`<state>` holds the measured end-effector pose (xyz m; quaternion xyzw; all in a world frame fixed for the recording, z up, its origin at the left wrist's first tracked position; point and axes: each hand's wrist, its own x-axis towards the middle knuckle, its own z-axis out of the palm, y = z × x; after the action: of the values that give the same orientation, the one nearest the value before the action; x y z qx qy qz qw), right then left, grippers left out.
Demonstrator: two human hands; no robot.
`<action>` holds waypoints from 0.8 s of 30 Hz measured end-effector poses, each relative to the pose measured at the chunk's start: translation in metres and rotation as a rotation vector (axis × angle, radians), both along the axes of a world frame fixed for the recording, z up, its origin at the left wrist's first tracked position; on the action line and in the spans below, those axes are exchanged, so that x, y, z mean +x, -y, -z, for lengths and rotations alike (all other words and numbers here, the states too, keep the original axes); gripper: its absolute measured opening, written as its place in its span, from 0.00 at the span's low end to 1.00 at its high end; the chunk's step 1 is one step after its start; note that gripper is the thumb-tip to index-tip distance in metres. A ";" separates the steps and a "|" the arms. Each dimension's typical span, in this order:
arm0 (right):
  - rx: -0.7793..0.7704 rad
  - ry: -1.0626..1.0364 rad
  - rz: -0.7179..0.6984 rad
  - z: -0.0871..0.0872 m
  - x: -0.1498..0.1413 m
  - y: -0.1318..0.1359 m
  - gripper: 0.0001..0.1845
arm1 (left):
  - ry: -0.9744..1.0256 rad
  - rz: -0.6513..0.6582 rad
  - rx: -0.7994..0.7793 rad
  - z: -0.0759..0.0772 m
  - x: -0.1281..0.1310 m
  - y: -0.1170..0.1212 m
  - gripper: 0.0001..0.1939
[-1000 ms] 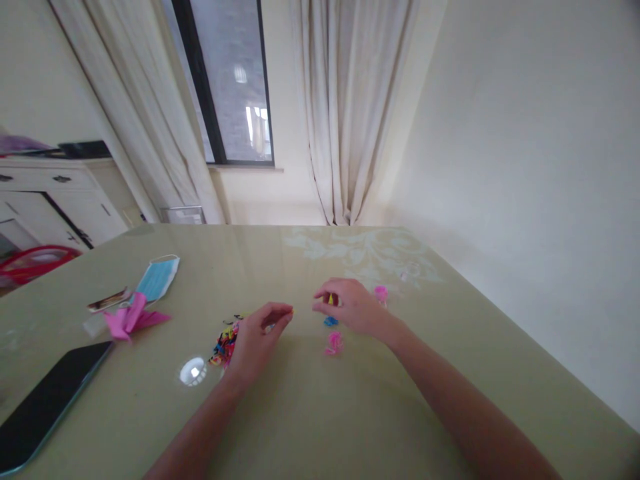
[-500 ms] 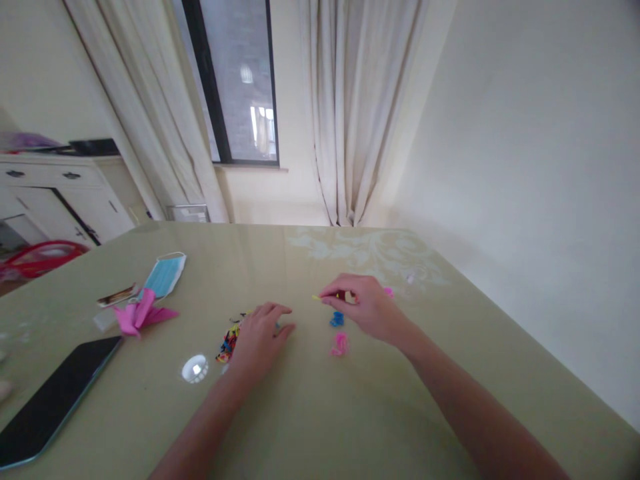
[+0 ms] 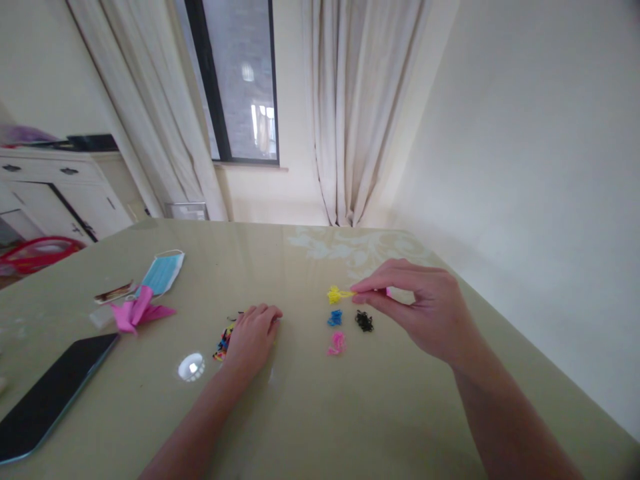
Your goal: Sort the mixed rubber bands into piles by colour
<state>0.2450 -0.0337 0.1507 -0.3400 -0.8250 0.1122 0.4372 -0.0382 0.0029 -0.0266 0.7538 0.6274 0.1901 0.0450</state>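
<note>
My right hand (image 3: 415, 300) pinches a yellow rubber band between thumb and fingertips, at the edge of a small pile of yellow rubber bands (image 3: 333, 295). Below that lie a blue pile (image 3: 335, 318) and a pink pile (image 3: 337, 343), with a black pile (image 3: 365, 321) to their right. A bit of pink shows behind my right fingers. Over on the left, my left hand (image 3: 254, 337) rests on the table against a heap of mixed-colour rubber bands (image 3: 223, 343), partly covering it. Its fingers are curled together with the thumb; whatever is at their tips is hidden.
A clear round dish (image 3: 191, 367) sits left of my left forearm. Farther left are a dark tablet-like slab (image 3: 55, 397), a pink folded-paper figure (image 3: 139, 311), a blue face mask (image 3: 163, 273) and a small brown packet (image 3: 115, 293). A wall borders the table's right side.
My right hand has moved right, uncovering the yellow and black piles, still pinching a yellow band. The left hand has drawn slightly left and its fingers have closed together.
</note>
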 end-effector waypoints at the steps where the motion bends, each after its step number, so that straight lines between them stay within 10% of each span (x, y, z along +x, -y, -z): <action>1: -0.001 -0.003 0.001 0.000 0.000 -0.002 0.03 | 0.011 0.013 0.008 0.000 0.000 0.000 0.11; 5: -0.041 0.046 0.052 0.015 0.000 -0.029 0.03 | 0.046 0.017 0.045 0.000 -0.001 -0.002 0.13; 15: -0.236 0.532 0.283 0.126 -0.004 -0.120 0.10 | 0.457 0.032 0.098 0.000 0.001 -0.006 0.11; 24: -0.272 0.462 0.299 0.126 -0.006 -0.116 0.09 | 0.972 0.110 -0.071 -0.004 0.015 -0.004 0.13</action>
<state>0.2388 0.0820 0.0244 -0.5296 -0.8209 0.0758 0.1999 -0.0236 0.0071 -0.0227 0.6079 0.4991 0.4958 0.3680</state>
